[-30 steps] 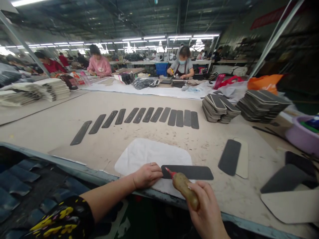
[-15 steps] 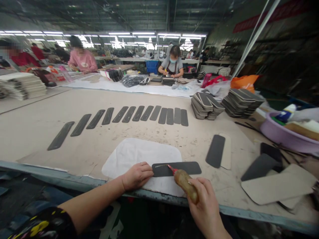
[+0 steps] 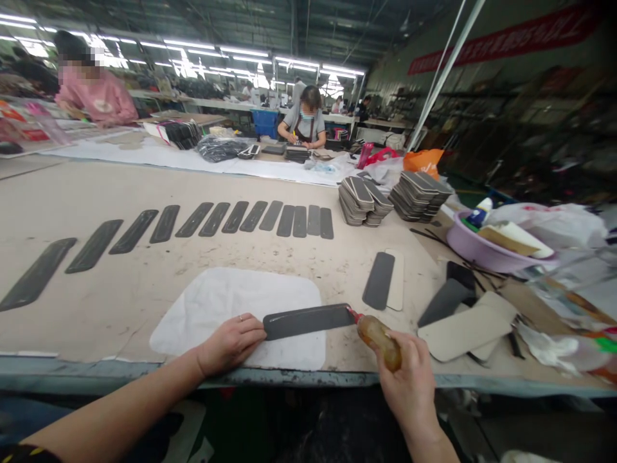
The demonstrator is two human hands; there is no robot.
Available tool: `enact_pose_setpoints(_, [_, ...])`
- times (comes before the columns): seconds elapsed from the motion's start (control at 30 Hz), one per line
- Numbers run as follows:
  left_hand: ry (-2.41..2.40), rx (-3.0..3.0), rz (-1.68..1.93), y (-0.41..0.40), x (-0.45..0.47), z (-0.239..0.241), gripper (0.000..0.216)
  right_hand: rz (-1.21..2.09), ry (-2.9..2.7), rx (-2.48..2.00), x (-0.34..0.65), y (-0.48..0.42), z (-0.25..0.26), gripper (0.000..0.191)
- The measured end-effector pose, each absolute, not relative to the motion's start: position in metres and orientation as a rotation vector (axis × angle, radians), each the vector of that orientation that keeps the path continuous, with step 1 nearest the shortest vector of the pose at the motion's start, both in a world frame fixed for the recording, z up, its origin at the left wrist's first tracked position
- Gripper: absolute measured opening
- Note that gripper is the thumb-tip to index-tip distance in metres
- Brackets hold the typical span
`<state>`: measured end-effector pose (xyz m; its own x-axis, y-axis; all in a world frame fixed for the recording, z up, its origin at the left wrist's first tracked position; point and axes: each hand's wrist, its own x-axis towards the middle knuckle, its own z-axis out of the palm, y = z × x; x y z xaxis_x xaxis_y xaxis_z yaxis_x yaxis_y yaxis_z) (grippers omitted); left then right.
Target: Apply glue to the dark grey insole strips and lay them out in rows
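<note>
The step in hand looks like gluing. The dark strip (image 3: pixel 308 320) lies lengthwise on a white sheet (image 3: pixel 216 299) at the near edge of the table (image 3: pixel 120 186), low in the centre of the frame. The left hand (image 3: pixel 231 341) lies flat, fingers together, with its fingertips pressing down the strip's left end. The right hand (image 3: pixel 409 386) is wrapped round an amber glue bottle (image 3: pixel 380 334), whose red nozzle touches the strip's right end. The strip's surface shines, though I cannot tell whether that is glue.

Any further run of the nozzle would call for the left hand to pin the strip firmly and for an even squeeze.

Across the middle of the frame a row of dark strips (image 3: pixel 216 218) lies spaced out. Right of it stand two stacks of pieces (image 3: pixel 361 199), with a purple basin (image 3: pixel 477 251) further right. A dark piece on a pale one (image 3: pixel 379 280) lies just beyond the bottle. Other people work at benches across the top of the frame.
</note>
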<state>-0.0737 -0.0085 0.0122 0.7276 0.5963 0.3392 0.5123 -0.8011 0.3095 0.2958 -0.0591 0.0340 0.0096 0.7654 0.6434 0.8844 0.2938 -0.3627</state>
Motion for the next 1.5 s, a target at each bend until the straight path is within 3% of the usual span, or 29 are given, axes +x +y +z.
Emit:
enact_pose_setpoints(0.17, [0.878,2.750,0.667,-0.008,-0.073,0.014,0.019,-0.193,-1.757,-1.485,0.286,-0.063,0.038,0.029])
enact_pose_setpoints(0.63, [0.875,2.846,0.614,-0.008,-0.074,0.005,0.020,0.263,-1.851,-1.205,0.186,-0.074,0.033,0.026])
enact_pose_setpoints(1.5, [0.892,2.779,0.671,-0.010,-0.072,0.013,0.018,0.190,-1.869,-1.304,0.223,-0.093,0.042,0.021])
